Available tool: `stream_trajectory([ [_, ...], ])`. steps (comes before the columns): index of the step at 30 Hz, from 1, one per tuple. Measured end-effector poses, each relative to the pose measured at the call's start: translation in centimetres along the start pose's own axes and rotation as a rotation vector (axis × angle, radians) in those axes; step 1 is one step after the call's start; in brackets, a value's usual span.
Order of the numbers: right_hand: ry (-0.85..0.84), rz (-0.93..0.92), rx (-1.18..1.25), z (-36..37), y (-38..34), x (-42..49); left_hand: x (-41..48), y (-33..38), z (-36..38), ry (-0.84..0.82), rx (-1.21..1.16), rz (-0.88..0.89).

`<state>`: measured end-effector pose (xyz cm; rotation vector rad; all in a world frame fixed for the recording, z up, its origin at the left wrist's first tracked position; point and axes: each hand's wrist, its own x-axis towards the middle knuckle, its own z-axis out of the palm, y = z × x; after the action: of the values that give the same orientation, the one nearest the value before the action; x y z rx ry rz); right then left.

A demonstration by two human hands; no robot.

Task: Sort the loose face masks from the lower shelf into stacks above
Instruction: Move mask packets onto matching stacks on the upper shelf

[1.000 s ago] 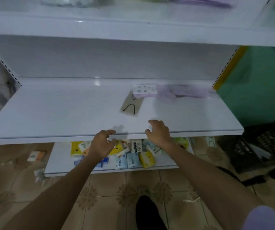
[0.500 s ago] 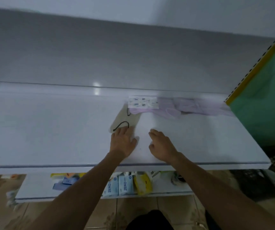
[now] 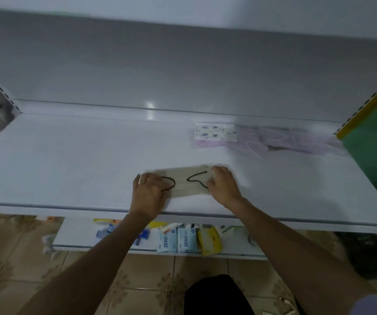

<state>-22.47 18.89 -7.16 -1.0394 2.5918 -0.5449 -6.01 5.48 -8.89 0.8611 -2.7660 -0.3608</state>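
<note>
Left hand [image 3: 149,192] and right hand [image 3: 222,187] grip the ends of the beige mask [image 3: 187,180] with bent fingers; on release its black ear loops [image 3: 200,179] may snag them and drag it askew.

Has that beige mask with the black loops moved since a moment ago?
Yes. The beige mask has come forward, away from the patterned mask, toward the shelf's front edge.
</note>
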Motion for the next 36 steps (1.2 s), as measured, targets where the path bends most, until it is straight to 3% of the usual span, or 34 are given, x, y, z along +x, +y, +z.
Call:
stream_trajectory([
  [3,0.065,0.163,0.187,0.5,-0.7,0.9,-0.6,-1.0,0.0,0.087,-0.077,-0.269],
  [5,0.084,0.26,0.32,0.6,-1.0,1.3,-0.6,-1.2,0.0,0.005,-0.173,-0.468],
  [10,-0.077,0.366,0.342,0.9,-1.4,1.1,-0.4,-0.9,-0.5,-0.027,-0.377,-0.607],
  [13,-0.066,0.332,0.35,0.3,-1.5,1.2,0.0,-1.5,-0.7,-0.091,-0.398,-0.723],
  [15,-0.014,0.278,0.409,-0.1,-1.5,1.4,-0.1,-1.8,-0.9,-0.059,-0.422,-0.709],
  [19,0.073,0.225,0.598,-0.1,-1.1,1.0,-0.5,-1.3,-1.2,0.205,-0.585,-0.583],
  [23,0.297,0.208,0.73,-0.6,-1.9,0.2,-0.5,0.3,-1.7,0.369,-0.634,-0.559],
  [25,0.335,0.208,0.75,-1.0,-2.1,0.6,-0.5,0.8,-1.6,0.361,-0.653,-0.617],
  [29,0.232,0.188,0.623,-0.6,-1.0,0.5,-1.5,0.5,0.1,0.195,-0.595,-0.63],
  [36,0.27,0.202,0.641,-3.3,-2.5,-2.2,-3.2,1.2,-4.2,0.276,-0.644,-0.609],
])
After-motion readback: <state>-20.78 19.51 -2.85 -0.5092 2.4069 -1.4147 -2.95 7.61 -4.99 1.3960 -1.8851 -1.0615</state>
